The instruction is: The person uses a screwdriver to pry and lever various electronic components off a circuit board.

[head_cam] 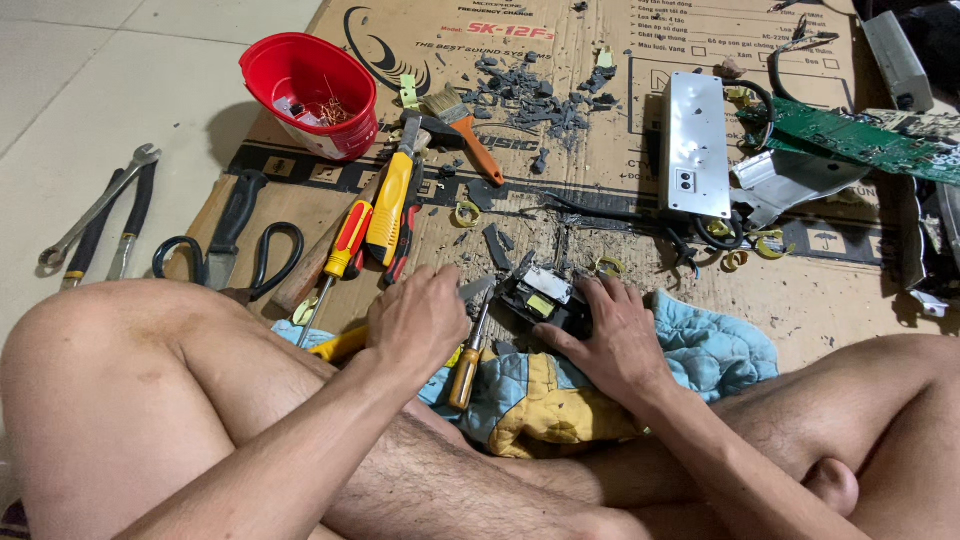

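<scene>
My left hand [415, 320] is closed around a yellow-handled tool [338, 346] whose grey metal tip [478, 288] reaches toward a small black electronic part [545, 295]. My right hand [610, 340] lies on the right side of that part and presses it against a blue and yellow cloth [700, 345] over my crossed legs. A screwdriver with an orange-brown handle [465, 370] lies on the cloth between my hands, its shaft pointing at the part.
On the cardboard sheet [600, 170] lie a red bucket [310, 95] holding screws, a paintbrush [462, 125], yellow and red screwdrivers [385, 210], scissors [265, 255], grey debris [535, 95], a metal casing [695, 145] and a green circuit board [860, 140]. A wrench and pliers [100, 215] rest on the tiles.
</scene>
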